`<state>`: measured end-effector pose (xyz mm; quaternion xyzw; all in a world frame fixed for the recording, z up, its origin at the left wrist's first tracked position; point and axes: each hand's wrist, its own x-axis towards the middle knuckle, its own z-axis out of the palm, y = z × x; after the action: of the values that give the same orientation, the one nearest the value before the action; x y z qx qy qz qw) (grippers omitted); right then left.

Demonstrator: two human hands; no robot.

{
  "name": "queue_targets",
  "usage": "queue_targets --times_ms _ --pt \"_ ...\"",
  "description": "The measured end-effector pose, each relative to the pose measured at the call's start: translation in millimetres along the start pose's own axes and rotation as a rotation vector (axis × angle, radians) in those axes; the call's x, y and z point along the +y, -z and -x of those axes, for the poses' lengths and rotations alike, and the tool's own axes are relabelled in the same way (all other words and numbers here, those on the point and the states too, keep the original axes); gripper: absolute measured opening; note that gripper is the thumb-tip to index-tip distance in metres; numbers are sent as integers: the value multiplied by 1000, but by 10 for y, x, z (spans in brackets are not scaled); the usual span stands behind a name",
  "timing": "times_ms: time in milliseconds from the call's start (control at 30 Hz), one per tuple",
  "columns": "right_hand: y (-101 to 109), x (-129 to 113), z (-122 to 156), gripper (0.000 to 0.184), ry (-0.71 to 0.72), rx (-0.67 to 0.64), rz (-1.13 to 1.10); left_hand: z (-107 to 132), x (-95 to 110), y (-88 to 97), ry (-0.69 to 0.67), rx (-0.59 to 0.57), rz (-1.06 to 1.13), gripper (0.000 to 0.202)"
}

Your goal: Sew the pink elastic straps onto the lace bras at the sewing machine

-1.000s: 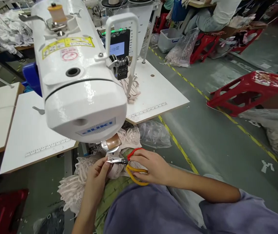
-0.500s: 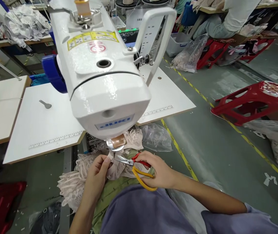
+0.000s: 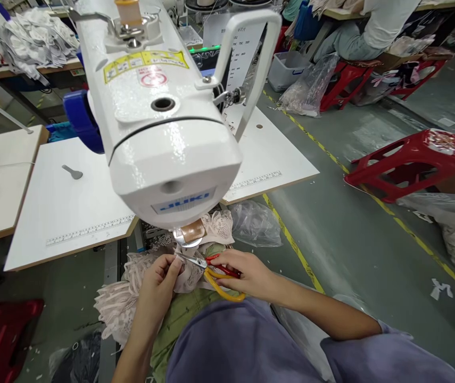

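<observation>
My right hand (image 3: 241, 268) grips a pair of scissors (image 3: 205, 264) with red and yellow handles, blades pointing left. Their tips reach the pale strip of fabric pinched in my left hand (image 3: 164, 276). This strip belongs to, or lies against, a beige lace bra (image 3: 187, 279) on my lap; exactly how they join is hard to see. Right above my hands is the white sewing machine head (image 3: 175, 165), with a metal plate and a brown piece (image 3: 192, 232) below it. Another lace cup (image 3: 217, 226) lies just behind.
A pile of lace pieces (image 3: 117, 298) hangs left of my lap. White table panels (image 3: 71, 197) flank the machine, one holding a small grey tool (image 3: 72, 172). A red stool (image 3: 414, 165) and plastic bags stand right; a seated person (image 3: 350, 40) is at the back.
My right hand has moved left with the scissors, bringing the blades from beside the fabric strip up to it. The blades look closer together now. My left hand has stayed almost still.
</observation>
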<state>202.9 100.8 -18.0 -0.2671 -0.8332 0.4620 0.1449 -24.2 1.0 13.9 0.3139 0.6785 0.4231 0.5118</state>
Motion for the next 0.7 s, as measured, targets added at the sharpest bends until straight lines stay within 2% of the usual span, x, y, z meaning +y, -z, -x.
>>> queue_targets --times_ms 133,233,300,367,433,500,533,600,633,700 --pt "119 107 141 34 -24 56 54 15 22 35 -84 109 -134 34" --pt "377 237 136 33 -72 -21 180 20 -7 94 -169 235 -387 36" --pt "616 369 -10 34 -130 18 311 5 -14 133 -188 270 -504 37" --pt "888 536 -274 36 -191 173 451 -25 23 170 -172 197 -514 36" --pt "1170 703 -590 37 -239 319 555 -65 100 214 -146 25 -446 36" --pt "1404 812 -854 35 -217 337 611 -104 180 265 -135 -145 -418 36" --pt "1475 826 -939 35 -201 336 626 -119 208 290 -146 -181 -462 35" --pt "1474 757 -977 35 -159 366 621 -134 228 318 -254 -118 -686 30" --pt "1397 679 -930 34 -132 392 577 -132 221 312 -328 -47 -816 28" --pt "1116 477 -730 33 -49 377 391 -116 187 240 -542 96 -1005 25"
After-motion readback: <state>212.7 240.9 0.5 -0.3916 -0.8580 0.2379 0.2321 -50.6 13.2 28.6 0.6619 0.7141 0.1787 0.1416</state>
